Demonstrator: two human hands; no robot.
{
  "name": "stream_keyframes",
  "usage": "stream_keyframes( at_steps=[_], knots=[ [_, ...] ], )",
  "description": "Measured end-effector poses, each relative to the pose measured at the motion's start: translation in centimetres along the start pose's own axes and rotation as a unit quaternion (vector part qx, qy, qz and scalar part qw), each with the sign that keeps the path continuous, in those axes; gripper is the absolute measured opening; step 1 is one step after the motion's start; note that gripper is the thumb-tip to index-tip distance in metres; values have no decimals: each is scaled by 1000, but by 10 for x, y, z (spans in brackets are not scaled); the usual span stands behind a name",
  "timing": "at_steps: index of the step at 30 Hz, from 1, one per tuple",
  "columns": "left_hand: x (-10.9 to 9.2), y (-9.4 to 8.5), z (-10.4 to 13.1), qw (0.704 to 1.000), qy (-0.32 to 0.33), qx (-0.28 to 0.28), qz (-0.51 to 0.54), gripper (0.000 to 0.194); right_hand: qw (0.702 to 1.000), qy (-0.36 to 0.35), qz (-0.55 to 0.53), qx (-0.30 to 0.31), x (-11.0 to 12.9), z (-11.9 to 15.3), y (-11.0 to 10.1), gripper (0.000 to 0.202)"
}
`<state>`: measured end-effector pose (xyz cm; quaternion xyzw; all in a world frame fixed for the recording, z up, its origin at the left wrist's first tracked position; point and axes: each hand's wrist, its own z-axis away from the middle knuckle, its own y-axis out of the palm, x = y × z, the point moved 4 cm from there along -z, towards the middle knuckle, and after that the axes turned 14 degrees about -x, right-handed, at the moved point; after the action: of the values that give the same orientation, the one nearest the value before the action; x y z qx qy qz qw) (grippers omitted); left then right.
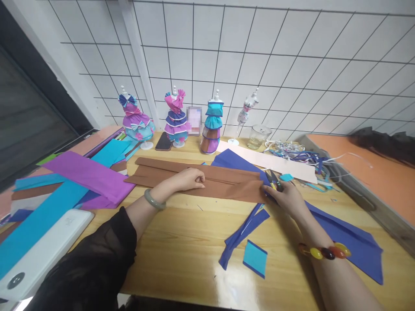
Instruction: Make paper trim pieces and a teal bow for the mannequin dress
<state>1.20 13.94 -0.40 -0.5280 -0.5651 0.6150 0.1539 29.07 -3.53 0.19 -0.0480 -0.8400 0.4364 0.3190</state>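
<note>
A long brown strip of crepe paper [220, 183] with lengthwise folds lies across the table. My left hand [190, 179] rests over its middle, fingers curled and closed; what they pinch, if anything, is hidden. At the strip's right end, my right hand [287, 196] grips the edge between thumb and fingers. Scissors [275, 180] with dark blades show just beyond that hand, their handles partly covered; I cannot tell whether the palm holds them. Dark blue crepe paper [350, 239] extends under my right wrist, and another blue part [235, 160] shows behind the brown strip.
Narrow blue strips [244, 237] and a turquoise square [255, 258] lie in front. Dress forms in ruffled paper [175, 121] stand along the wall, beside a bare form [248, 110] and a glass [258, 137]. Left are purple sheets [87, 177] and a white device [48, 255].
</note>
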Motion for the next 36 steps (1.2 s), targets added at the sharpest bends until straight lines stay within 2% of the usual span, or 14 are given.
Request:
stream_keyframes(
  at_steps=[10, 14, 18, 22, 25, 29, 33, 36],
  knots=[
    [-3, -1, 0, 1000, 1, -6, -6, 26, 999, -4, -40, 3, 7, 3, 10, 17],
    [-9, -3, 0, 1000, 22, -8, -12, 29, 998, 24, -31, -49, 0, -1, -3, 21],
    [-15, -2, 0, 999, 33, -19, -19, 34, 991, 59, 7, -117, -17, -9, -16, 27],
    [-19, 3, 1, 999, 32, -24, -19, 34, 989, 62, 44, -128, -30, -14, -18, 32],
    [-23, 6, 1, 998, 35, -39, -23, 33, 990, 35, 41, -129, -26, -13, -19, 36],
    [-26, 12, 2, 997, 40, -61, -23, 37, 996, -33, -33, -74, -5, -7, -16, 37],
    [-29, 20, 3, 996, 47, -72, -22, 39, 990, -112, -58, 61, 27, 8, -3, 32],
    [-32, 25, 4, 996, 38, -76, -3, 44, 977, -141, -38, 156, 46, 25, 5, 30]
  ],
)
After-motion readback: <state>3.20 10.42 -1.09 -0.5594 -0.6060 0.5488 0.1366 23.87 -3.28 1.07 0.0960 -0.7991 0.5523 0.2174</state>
